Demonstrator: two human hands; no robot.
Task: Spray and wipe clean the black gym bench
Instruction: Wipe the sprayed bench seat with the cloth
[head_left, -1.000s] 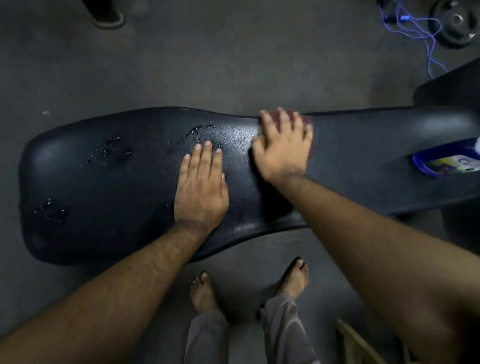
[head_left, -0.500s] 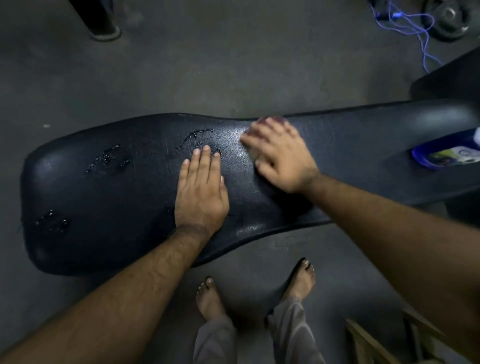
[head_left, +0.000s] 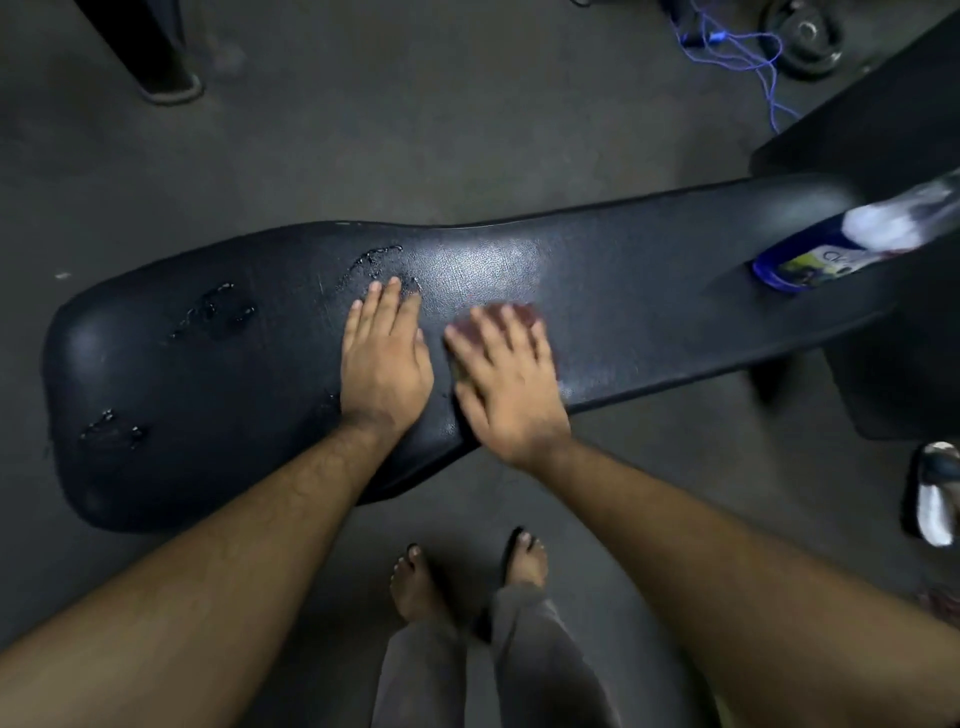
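From the head view, you are looking down on the counter (head_left: 623, 270), a long black gym bench pad with a grained, leather-like skin, rounded corners and a wider lobe toward nine o'clock; it runs across the frame from nine to two o'clock. Beads and smears of spray liquid (head_left: 215, 312) glisten on the wide end, with another patch (head_left: 111, 431) near the eight o'clock corner and a third (head_left: 376, 260) just past your left fingertips. Your left hand (head_left: 384, 358) lies flat on the pad, fingers straight and together. Just beside it at three o'clock, your right hand (head_left: 506, 384) presses flat with fingers spread on a reddish cloth (head_left: 524, 314), of which only the blurred far edge shows. The pad around the cloth has a dull wet sheen. Toward three o'clock a blue spray bottle (head_left: 810, 260) stands on the counter, with a white top and a yellow-green label; only the letters "Cl" can be made out. On the grey concrete floor (head_left: 415, 130) a tangled blue cord (head_left: 737, 47) lies at one o'clock beside a round weight plate (head_left: 805, 36).
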